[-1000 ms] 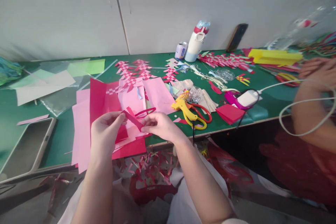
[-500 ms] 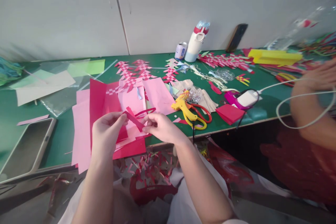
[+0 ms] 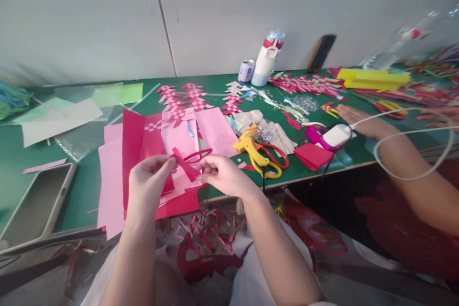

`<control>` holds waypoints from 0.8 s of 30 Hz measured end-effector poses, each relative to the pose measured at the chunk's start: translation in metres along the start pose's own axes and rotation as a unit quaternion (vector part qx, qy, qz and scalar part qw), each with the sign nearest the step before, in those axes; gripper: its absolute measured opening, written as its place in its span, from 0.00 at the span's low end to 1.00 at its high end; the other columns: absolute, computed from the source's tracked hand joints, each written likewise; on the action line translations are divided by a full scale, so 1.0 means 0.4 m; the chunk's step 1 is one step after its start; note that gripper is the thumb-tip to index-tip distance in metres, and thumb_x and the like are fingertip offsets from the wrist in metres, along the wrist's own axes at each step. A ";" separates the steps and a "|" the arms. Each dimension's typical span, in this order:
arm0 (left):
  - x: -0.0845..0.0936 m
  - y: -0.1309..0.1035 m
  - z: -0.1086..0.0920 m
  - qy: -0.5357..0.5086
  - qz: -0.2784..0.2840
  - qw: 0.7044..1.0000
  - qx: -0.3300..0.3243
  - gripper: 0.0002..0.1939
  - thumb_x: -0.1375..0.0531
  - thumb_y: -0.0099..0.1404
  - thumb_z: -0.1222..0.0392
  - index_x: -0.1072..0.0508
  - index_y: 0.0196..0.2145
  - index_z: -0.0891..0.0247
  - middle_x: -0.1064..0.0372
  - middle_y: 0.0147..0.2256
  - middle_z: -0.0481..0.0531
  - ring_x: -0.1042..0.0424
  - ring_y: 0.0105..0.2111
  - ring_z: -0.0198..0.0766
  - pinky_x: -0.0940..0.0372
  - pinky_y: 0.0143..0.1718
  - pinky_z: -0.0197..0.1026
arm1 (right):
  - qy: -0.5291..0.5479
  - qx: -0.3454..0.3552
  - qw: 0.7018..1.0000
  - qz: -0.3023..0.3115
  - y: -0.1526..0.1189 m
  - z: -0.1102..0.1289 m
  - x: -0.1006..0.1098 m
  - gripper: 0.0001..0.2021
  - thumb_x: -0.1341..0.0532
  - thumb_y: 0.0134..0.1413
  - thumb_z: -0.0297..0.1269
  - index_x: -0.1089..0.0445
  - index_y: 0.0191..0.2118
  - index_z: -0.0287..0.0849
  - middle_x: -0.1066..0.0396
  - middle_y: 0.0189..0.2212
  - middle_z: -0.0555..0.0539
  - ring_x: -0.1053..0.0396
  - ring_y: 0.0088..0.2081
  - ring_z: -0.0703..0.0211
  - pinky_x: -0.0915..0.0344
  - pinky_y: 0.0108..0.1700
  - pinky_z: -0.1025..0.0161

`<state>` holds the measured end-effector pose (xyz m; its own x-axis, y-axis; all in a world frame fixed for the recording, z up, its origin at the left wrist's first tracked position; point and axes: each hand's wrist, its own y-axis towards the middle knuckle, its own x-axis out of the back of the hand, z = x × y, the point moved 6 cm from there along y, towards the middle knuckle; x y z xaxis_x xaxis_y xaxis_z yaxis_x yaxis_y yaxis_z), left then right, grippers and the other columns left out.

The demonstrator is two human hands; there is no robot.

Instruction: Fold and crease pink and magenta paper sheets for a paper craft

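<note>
With our left hand [image 3: 147, 180] and right hand [image 3: 226, 175] pinching opposite ends of a red paper strip [image 3: 185, 166] above pink sheets [image 3: 179, 140] on the green surface [image 3: 83, 201], we seem to be shaping it, and the next move likely calls for a light, even grip.

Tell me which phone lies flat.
The pale-edged phone, left of the person's left hand; the dark phone stands tilted by the back wall.
</note>
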<state>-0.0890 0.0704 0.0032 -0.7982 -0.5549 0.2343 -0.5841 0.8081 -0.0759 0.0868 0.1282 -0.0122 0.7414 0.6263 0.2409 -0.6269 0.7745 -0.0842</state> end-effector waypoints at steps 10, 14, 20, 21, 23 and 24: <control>0.024 0.001 -0.024 0.093 -0.017 0.995 -0.020 0.13 0.37 0.52 0.52 0.22 0.33 0.62 0.23 0.32 0.52 0.25 0.34 0.40 0.32 0.38 0.39 | -0.048 -0.030 0.995 -0.085 0.011 -0.035 0.049 0.10 0.37 0.51 0.39 0.28 0.39 0.41 0.26 0.28 0.49 0.28 0.31 0.61 0.36 0.36 0.65; 0.036 0.005 -0.025 0.159 -0.012 0.986 -0.046 0.14 0.39 0.54 0.48 0.23 0.29 0.61 0.24 0.26 0.51 0.26 0.30 0.41 0.34 0.33 0.39 | -0.156 0.001 0.980 -0.126 0.001 -0.007 0.059 0.10 0.40 0.56 0.41 0.26 0.37 0.42 0.24 0.32 0.47 0.28 0.34 0.58 0.37 0.37 0.64; 0.055 0.013 -0.026 0.226 0.025 0.968 -0.110 0.19 0.41 0.57 0.48 0.23 0.42 0.61 0.26 0.26 0.50 0.28 0.25 0.39 0.36 0.29 0.39 | -0.263 0.062 0.942 -0.201 -0.020 0.038 0.087 0.13 0.43 0.60 0.41 0.25 0.30 0.41 0.25 0.30 0.44 0.30 0.34 0.57 0.39 0.37 0.63; 0.064 0.009 -0.039 0.217 0.029 0.968 -0.123 0.23 0.41 0.57 0.49 0.26 0.48 0.61 0.26 0.27 0.50 0.28 0.26 0.38 0.35 0.30 0.39 | -0.254 0.072 0.940 -0.216 -0.030 0.053 0.099 0.13 0.42 0.59 0.42 0.25 0.29 0.41 0.26 0.29 0.44 0.31 0.32 0.58 0.39 0.36 0.63; 0.094 -0.007 -0.078 0.203 0.025 0.970 -0.134 0.29 0.39 0.56 0.49 0.31 0.55 0.59 0.26 0.31 0.50 0.28 0.30 0.37 0.33 0.35 0.40 | -0.209 0.108 0.938 -0.256 -0.064 0.099 0.129 0.11 0.39 0.56 0.42 0.26 0.29 0.41 0.27 0.27 0.46 0.32 0.29 0.59 0.38 0.34 0.62; 0.123 -0.020 -0.104 0.179 -0.003 0.974 -0.138 0.30 0.38 0.54 0.48 0.30 0.54 0.60 0.26 0.31 0.50 0.28 0.30 0.37 0.32 0.35 0.40 | -0.177 0.134 0.935 -0.277 -0.090 0.130 0.148 0.09 0.38 0.55 0.42 0.26 0.30 0.42 0.27 0.27 0.47 0.33 0.29 0.59 0.37 0.33 0.62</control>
<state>-0.1177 0.0448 0.0558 -0.6633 -0.4950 0.5612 -0.4867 0.8550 0.1789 0.1408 0.1329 0.0551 0.8741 0.0294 0.4848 -0.2422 0.8916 0.3826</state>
